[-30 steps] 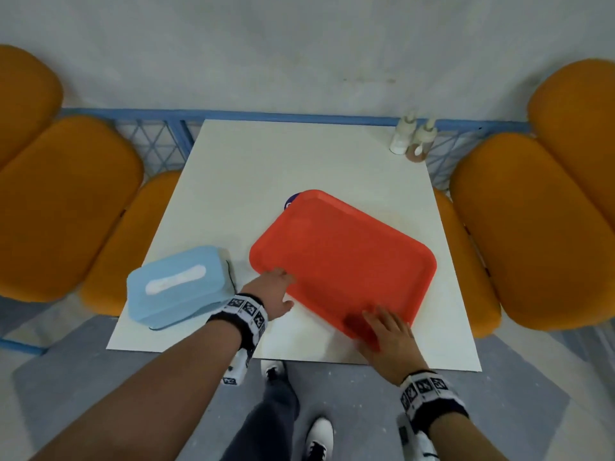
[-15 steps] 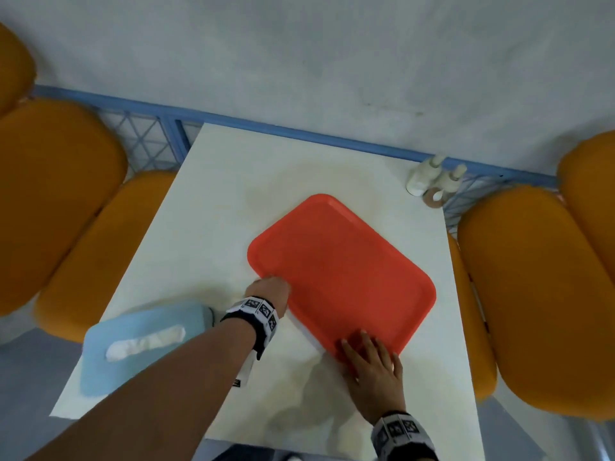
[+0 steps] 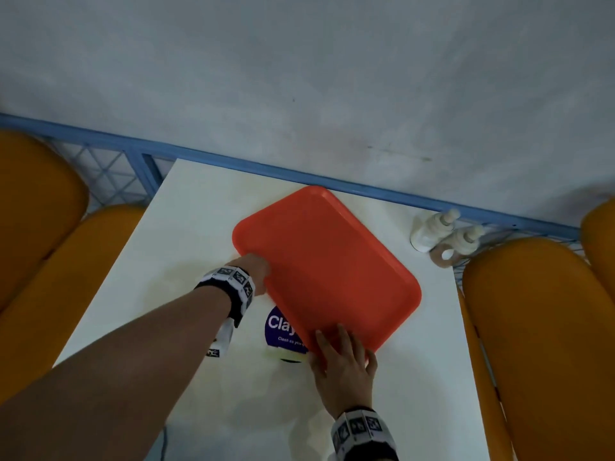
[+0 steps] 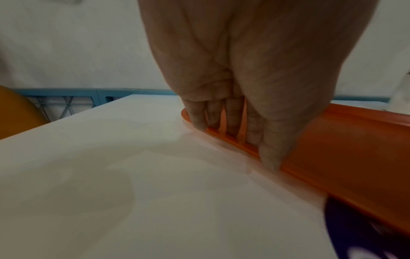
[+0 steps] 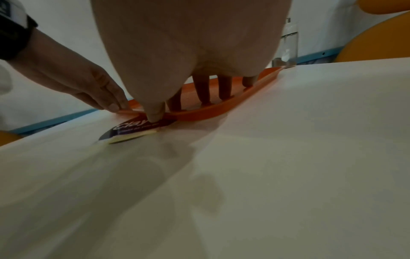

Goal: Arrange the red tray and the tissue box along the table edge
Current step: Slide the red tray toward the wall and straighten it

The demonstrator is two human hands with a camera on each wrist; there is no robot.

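The red tray (image 3: 326,271) has slid ahead of both hands to the far table (image 3: 186,227) edge, left hand (image 3: 258,271) and right hand (image 3: 342,361) flat-fingered on its rim; tissue box unseen, placement incomplete.

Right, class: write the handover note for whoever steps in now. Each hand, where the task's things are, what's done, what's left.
Left hand: fingers on the left rim of the flat red plastic tray.
Right hand: fingers spread flat on the tray's near corner.
Tray: skewed on the white table, far corner near the back edge, partly covering a round purple sticker.
Tissue box: out of view.
Done: neither item placed.
Left: square the tray to the edge, then place the tissue box.
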